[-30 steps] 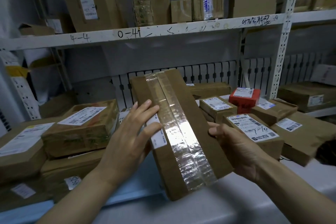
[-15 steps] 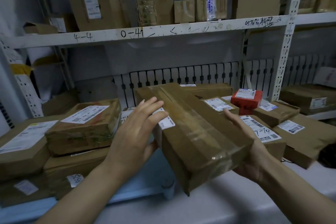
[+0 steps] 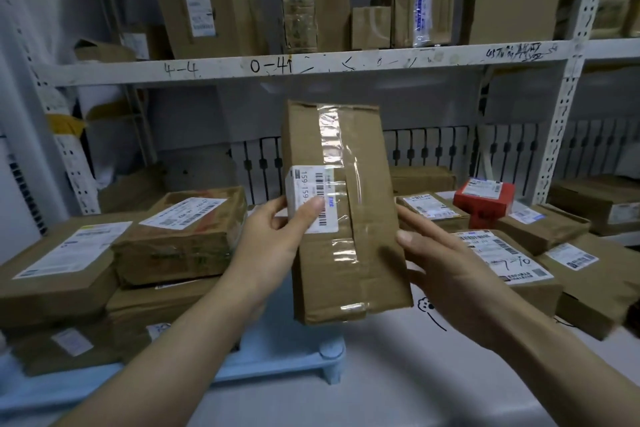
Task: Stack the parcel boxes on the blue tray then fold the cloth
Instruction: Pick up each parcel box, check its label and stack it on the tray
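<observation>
Head view: a taped parcel box is held upright between both hands, above the blue tray's near right corner. Left hand grips its left edge, thumb on the white label. Right hand pinches the right edge, thumb in front, fingers behind.

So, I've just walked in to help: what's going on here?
A person holds a taped parcel upright with both hands: the left hand pinches its labelled edge, the right hand grips the other side. It is not yet on the blue tray, where other boxes already sit stacked at the left.
</observation>
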`<action>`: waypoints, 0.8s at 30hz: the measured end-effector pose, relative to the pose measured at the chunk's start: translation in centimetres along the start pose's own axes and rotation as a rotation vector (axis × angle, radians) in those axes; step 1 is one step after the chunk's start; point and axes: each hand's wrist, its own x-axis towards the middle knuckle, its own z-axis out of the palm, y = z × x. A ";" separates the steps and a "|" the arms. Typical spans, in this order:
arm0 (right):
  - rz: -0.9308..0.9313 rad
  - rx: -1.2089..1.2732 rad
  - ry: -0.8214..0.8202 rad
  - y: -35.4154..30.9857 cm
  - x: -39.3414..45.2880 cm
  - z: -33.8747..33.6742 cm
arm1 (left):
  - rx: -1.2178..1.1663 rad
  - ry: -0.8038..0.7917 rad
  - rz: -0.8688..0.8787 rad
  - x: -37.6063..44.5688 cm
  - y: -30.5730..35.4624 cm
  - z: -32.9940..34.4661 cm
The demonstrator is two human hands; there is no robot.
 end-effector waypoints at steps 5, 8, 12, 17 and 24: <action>0.076 0.053 0.030 0.0 0.2 0.5 | -0.051 -0.083 -0.153 -0.4 0.6 -0.8; 0.076 0.052 0.051 -0.7 0.5 1.4 | -0.123 -0.092 -0.199 -0.5 1.2 -1.0; 0.069 0.096 0.102 -2.3 1.5 3.7 | -0.289 -0.073 -0.223 -0.6 2.4 -2.0; 0.131 0.125 0.063 -3.9 3.4 8.1 | -0.352 -0.065 -0.260 -1.0 4.6 -5.9; 0.282 0.375 -0.144 -4.7 7.9 18.7 | -0.334 0.165 -0.353 -2.0 6.5 -15.9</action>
